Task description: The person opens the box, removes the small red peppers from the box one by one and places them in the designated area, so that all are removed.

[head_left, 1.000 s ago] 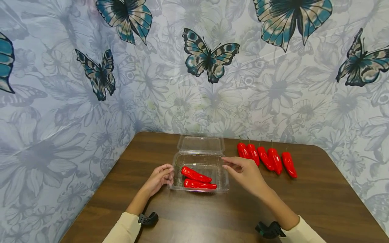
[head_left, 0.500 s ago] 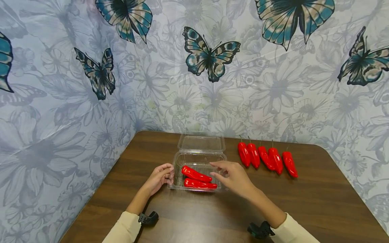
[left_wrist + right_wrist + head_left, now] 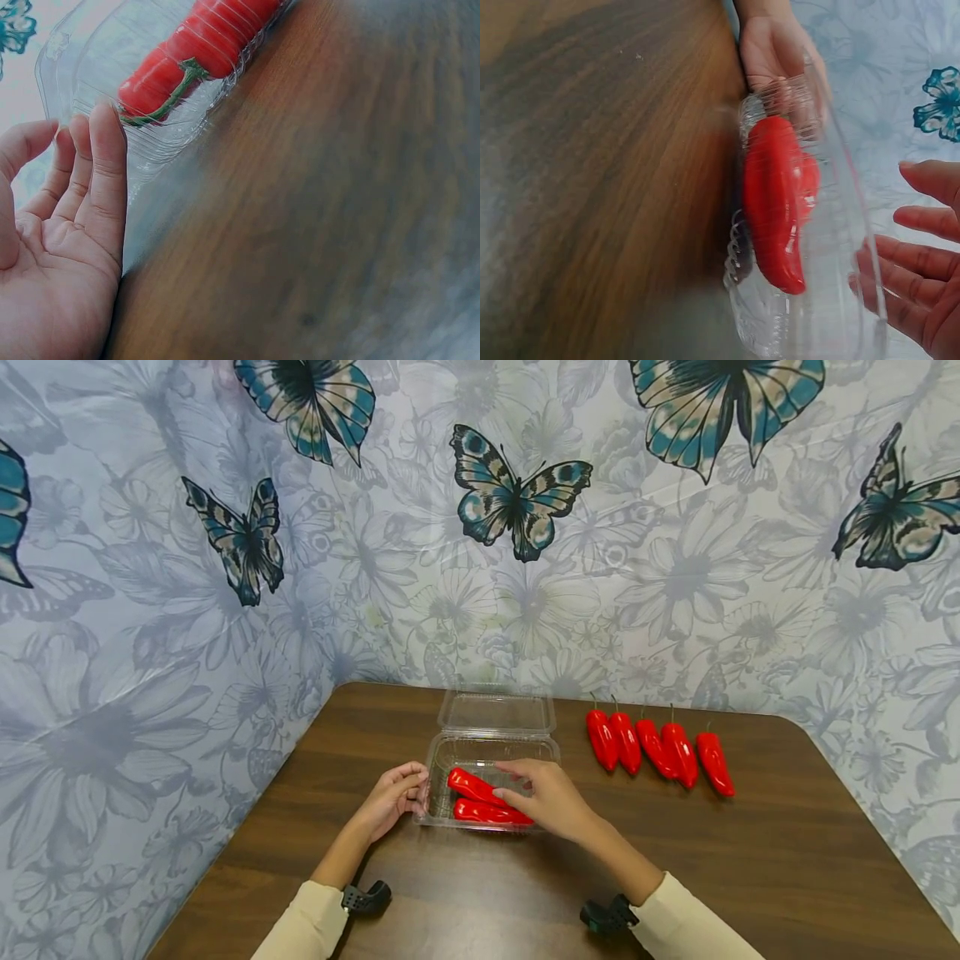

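Observation:
A clear plastic clamshell container (image 3: 442, 818) stands on the table with its lid (image 3: 497, 714) tipped back. Two red peppers lie in its base: a rear pepper (image 3: 471, 783) and a front pepper (image 3: 480, 812). My left hand (image 3: 393, 795) holds the container's left side, thumb near the rim and fingers against the outer wall. In the left wrist view, a green stem (image 3: 180, 88) shows through the plastic. Over the container's right part hovers my right hand (image 3: 551, 797), thumb and fingers apart, nothing between them. It hides the peppers' right ends in the head view.
Several red peppers (image 3: 678, 756) lie in a row on the brown wooden table (image 3: 795, 827), right of the container. A butterfly-patterned wall covering (image 3: 517, 610) rises behind the table's back edge.
My right hand has moved left from the container's right rim to above the peppers inside. My left hand, the container and the peppers stay where they were.

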A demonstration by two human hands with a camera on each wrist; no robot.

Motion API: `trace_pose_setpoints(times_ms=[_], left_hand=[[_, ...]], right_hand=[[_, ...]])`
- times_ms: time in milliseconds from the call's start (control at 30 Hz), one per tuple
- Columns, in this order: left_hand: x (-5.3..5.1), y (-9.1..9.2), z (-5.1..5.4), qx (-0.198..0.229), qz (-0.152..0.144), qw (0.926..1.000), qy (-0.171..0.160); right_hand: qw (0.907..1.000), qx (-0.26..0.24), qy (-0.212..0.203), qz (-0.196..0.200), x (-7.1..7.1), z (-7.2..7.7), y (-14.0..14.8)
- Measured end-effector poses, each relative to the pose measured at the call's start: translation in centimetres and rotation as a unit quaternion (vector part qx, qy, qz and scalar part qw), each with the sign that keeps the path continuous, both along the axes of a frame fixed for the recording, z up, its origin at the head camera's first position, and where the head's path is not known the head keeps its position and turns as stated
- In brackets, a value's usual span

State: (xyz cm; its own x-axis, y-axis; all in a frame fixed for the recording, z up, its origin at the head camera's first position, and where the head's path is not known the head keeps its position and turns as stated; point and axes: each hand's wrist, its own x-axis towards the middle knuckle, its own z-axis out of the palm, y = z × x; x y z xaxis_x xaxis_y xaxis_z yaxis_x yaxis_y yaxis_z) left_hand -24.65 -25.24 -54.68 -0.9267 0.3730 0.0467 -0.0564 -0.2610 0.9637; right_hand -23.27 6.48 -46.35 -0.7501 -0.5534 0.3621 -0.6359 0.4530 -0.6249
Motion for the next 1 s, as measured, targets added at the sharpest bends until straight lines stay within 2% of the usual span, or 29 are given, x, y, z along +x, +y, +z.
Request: trace_pose_setpoints(times_ms=[200,367,533,1000], left_hand=[[0.0,-0.1,-0.1,-0.004,0.002,1.0000,0.002],[0.1,0.0,-0.1,-0.004,0.007,1.0000,-0.003],[0.0,0.0,-0.1,-0.001,0.000,1.0000,0.001],[0.0,0.0,-0.1,-0.006,0.007,1.0000,-0.003]], right_hand=[[0.9997,0.023,0.000,-0.004,-0.9,-0.7,-1.4],[0.9994,0.035,0.002,0.010,-1.7,-1.2,-2.5],[0.9984,0.054,0.000,0.019,-2.7,-1.6,-3.3],[0.9937,0.104,-0.019,0.037,-4.3,-2.4,-4.0]])
